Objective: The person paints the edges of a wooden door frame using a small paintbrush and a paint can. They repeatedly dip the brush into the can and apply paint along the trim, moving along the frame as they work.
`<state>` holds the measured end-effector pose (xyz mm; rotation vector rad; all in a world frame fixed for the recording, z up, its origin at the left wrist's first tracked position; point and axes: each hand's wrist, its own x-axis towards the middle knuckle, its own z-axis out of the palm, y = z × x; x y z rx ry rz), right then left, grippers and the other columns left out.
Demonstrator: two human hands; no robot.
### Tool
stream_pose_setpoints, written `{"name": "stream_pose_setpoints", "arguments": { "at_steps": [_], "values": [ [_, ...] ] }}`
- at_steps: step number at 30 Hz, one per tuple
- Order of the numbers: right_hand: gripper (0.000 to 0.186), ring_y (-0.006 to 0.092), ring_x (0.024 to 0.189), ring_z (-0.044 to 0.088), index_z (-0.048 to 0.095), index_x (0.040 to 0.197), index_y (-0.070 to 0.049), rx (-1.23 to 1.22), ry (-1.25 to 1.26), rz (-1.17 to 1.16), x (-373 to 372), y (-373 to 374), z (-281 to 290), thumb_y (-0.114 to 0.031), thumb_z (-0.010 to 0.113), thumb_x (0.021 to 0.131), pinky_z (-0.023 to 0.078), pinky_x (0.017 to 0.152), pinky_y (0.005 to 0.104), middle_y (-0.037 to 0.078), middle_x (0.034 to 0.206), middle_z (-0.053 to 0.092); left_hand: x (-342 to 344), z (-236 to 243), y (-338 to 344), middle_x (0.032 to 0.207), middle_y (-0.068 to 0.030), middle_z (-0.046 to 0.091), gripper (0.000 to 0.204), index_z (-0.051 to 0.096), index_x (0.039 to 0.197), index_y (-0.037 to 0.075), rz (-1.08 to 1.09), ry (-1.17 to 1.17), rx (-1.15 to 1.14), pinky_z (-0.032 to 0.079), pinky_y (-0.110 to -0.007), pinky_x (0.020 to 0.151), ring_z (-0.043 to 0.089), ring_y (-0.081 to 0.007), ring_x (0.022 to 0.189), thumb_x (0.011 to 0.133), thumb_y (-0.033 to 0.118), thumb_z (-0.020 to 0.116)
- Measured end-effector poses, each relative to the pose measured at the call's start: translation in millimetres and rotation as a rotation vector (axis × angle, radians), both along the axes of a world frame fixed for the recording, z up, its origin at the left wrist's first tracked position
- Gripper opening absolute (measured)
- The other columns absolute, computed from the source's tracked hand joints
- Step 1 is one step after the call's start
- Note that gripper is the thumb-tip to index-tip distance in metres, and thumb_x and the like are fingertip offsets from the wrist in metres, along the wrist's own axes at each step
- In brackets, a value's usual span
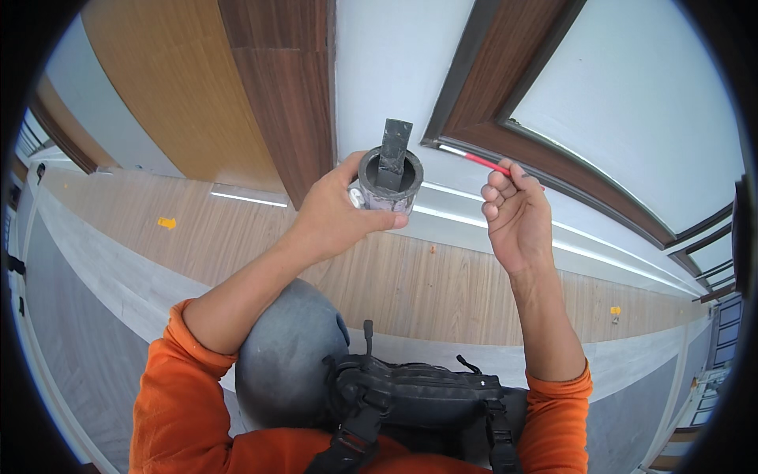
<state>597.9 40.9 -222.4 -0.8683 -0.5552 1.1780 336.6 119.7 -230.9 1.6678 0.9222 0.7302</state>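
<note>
My left hand (335,209) is wrapped round a small pot (388,202) with a dark, stained rim. A flat dark strip (396,138) stands in the pot and sticks up above its rim. Something small and white shows at the pot's left side, too little of it to name. Between the thumb and fingers of my right hand (519,213) is a thin paintbrush (483,161) with a red handle and a pale front part. Its tip points left, at the lower corner of a dark brown frame moulding (482,118) on the wall. Whether the tip touches it, I cannot tell.
Brown wood panels (272,87) stand left of the white wall (379,71). A white skirting (553,237) runs along its foot. The wood-look floor (379,284) carries yellow arrow stickers (166,223). A black waist bag (418,387) lies across my lap, beside my knee (288,347).
</note>
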Motion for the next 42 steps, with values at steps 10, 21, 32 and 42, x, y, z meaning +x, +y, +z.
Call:
{"name": "stream_pose_setpoints", "arguments": {
  "at_steps": [10,21,32,42],
  "values": [
    [0.018,0.0223,0.077,0.067,0.062,0.112,-0.005,0.030,0.227,0.066,0,5,-21,-0.018,0.054,0.103,0.052,0.065,0.0316,0.011,0.091,0.073,6,-6,4,0.128,-0.0138,0.072,0.083,0.058,0.142,0.004,0.014,-0.006,-0.019,0.046,-0.037,0.110,0.065,-0.0259,0.124,0.072,0.028,0.095],
    [0.024,0.0227,0.083,0.070,0.063,0.116,-0.005,0.123,-0.048,-0.137,27,13,-44,-0.022,0.052,0.103,0.057,0.065,0.0349,0.014,0.097,0.073,2,1,1,0.122,-0.0106,0.072,0.079,0.059,0.142,0.007,0.075,-0.020,-0.084,0.058,-0.032,0.084,0.069,-0.0198,0.109,0.074,0.024,0.094],
    [0.020,0.0203,0.086,0.074,0.068,0.118,0.003,0.253,-0.645,-0.323,22,16,-49,-0.011,0.056,0.108,0.063,0.064,0.0315,0.018,0.105,0.074,0,8,-2,0.116,-0.0087,0.072,0.078,0.059,0.143,0.006,0.074,-0.006,-0.114,0.058,-0.028,0.064,0.071,-0.0158,0.095,0.076,0.025,0.093],
    [0.018,0.0167,0.087,0.072,0.069,0.117,0.002,0.306,-0.840,-0.320,13,12,-44,-0.008,0.059,0.107,0.060,0.069,0.0276,0.014,0.105,0.074,0,7,-3,0.115,-0.0090,0.072,0.074,0.060,0.140,0.005,0.060,0.001,-0.059,0.058,-0.026,0.062,0.071,-0.0151,0.091,0.077,0.025,0.093]
  ]
}}
